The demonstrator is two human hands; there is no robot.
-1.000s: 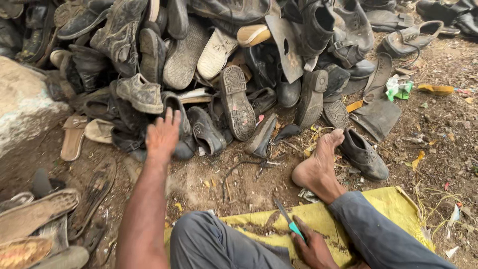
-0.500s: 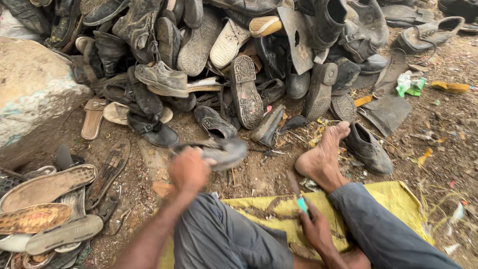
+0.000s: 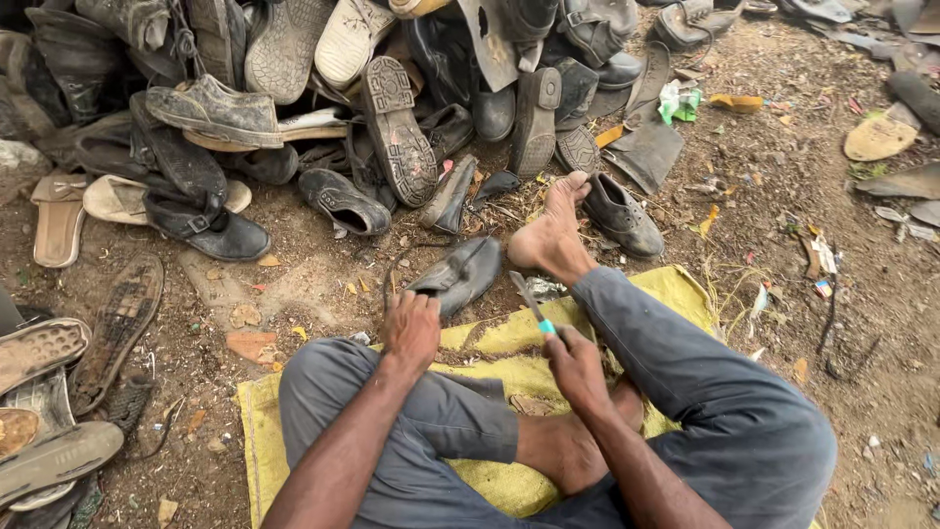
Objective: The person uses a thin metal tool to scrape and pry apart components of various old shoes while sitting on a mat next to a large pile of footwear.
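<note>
1. Since half a second earlier, the left hand (image 3: 411,331) had drawn a dark worn shoe (image 3: 460,277) out of the heap and brought it down to the edge of the yellow cloth (image 3: 676,292), where before it was held higher, nearer the pile.
2. Left fingers were clenched around the heel end of that shoe, which lay on its side on the dirt, just in front of the person's left knee, its toe pointing toward the bare right foot (image 3: 550,235).
3. The right hand (image 3: 578,367) gripped a small knife (image 3: 532,302) by its teal handle, fingers closed on it, the blade angled up and left toward the shoe but not touching it.
4. The person sat on the yellow cloth in grey trousers, one leg folded, the other stretched out toward the heap.
5. Behind the shoe rose a heap of old shoes and soles (image 3: 392,118), among them a black boot (image 3: 206,227) at the left.
6. Loose flat soles (image 3: 44,353) lay at the far left, well apart from both hands.
</note>
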